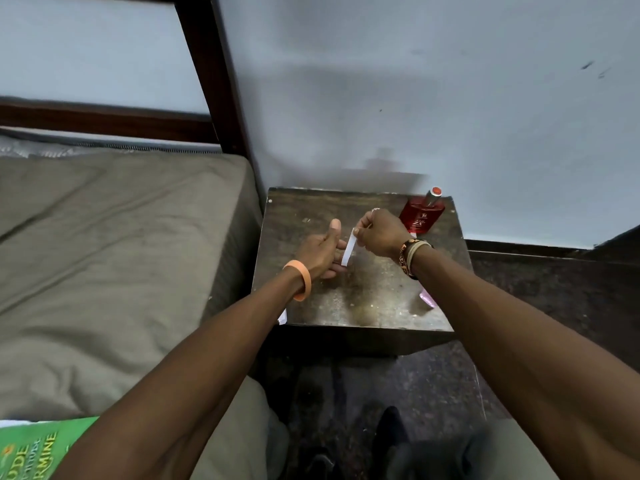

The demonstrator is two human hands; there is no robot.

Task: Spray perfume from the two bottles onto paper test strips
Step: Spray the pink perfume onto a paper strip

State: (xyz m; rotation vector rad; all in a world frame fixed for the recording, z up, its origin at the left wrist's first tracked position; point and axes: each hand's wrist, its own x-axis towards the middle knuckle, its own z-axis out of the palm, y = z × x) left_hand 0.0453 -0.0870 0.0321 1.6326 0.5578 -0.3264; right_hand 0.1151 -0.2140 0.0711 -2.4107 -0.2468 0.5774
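Observation:
A white paper test strip (348,250) hangs over the small dark table (363,303), pinched at its top end by my right hand (379,233). My left hand (320,249) is open just left of the strip, thumb up, fingers close to its lower end. A red perfume bottle (420,218) with a silver and red spray top stands at the table's back right corner, behind my right hand. A pink object (427,299), perhaps the second bottle, shows at the table's right side, mostly hidden by my right forearm.
More white paper (282,317) sticks out at the table's front left corner under my left forearm. A bed with a grey-brown cover (104,254) lies to the left. A wall (415,98) stands right behind the table. A green book (31,452) lies at bottom left.

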